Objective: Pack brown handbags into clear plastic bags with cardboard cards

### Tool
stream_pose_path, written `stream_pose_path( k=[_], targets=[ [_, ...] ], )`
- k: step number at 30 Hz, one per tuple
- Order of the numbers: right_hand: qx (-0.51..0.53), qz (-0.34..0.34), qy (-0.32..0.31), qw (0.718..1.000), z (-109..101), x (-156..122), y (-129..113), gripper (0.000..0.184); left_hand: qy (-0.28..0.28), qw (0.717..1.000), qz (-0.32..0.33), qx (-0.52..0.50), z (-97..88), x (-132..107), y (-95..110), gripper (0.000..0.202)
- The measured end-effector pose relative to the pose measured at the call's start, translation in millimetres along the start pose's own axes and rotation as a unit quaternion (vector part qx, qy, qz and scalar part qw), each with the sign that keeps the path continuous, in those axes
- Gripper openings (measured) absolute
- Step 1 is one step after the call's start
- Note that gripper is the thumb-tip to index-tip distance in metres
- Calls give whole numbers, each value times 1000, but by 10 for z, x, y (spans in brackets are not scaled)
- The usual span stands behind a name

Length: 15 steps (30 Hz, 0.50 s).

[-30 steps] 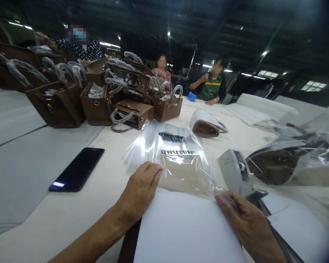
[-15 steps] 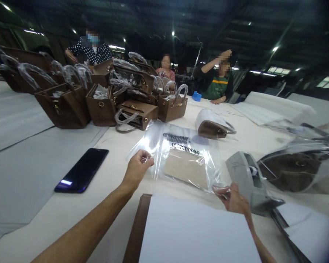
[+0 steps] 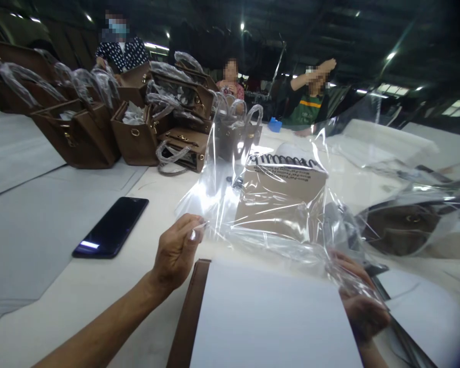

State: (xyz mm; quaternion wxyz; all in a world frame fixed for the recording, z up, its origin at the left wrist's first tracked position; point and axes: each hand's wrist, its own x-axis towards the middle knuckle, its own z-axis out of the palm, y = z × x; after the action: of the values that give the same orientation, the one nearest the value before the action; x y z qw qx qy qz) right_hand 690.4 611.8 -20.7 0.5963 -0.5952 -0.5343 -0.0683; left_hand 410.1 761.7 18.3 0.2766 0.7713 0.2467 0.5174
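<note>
My left hand (image 3: pixel 178 250) pinches the near left edge of a clear plastic bag (image 3: pixel 218 204). The bag is lifted and spread above the table. Inside or behind its film shows a flat tan sheet (image 3: pixel 279 197), with dark printed lettering near it. Film covers part of my right hand (image 3: pixel 362 301), which grips the bag's right side; its fingertips are partly blurred. Below the bag, close to me, lies a white sheet (image 3: pixel 268 317) over a brown leather-like item (image 3: pixel 187 312) whose left strip shows.
Brown handbags (image 3: pixel 134 135) with plastic-wrapped handles crowd the back left. A black phone (image 3: pixel 111 227) lies left of my hand. On the right, a wrapped brown bag (image 3: pixel 402 225) sits under clear film. Several people are across the table, near a blue object (image 3: pixel 275 124).
The plastic bag has been raised from the table and pulled nearer. My right hand has moved right and down, and film now lies over it. My left hand shifted slightly left and nearer.
</note>
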Motion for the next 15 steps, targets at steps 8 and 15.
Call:
stream_pose_path(
  k=[8,15],
  targets=[
    [15,-128,-85,988,-170,-158,-20,34,17,996,46,-79,-5,-478,-216,41],
    [3,-81,-43,996,-292,-280,-114,28,-6,997,45,-68,-117,-599,-160,46]
  ],
)
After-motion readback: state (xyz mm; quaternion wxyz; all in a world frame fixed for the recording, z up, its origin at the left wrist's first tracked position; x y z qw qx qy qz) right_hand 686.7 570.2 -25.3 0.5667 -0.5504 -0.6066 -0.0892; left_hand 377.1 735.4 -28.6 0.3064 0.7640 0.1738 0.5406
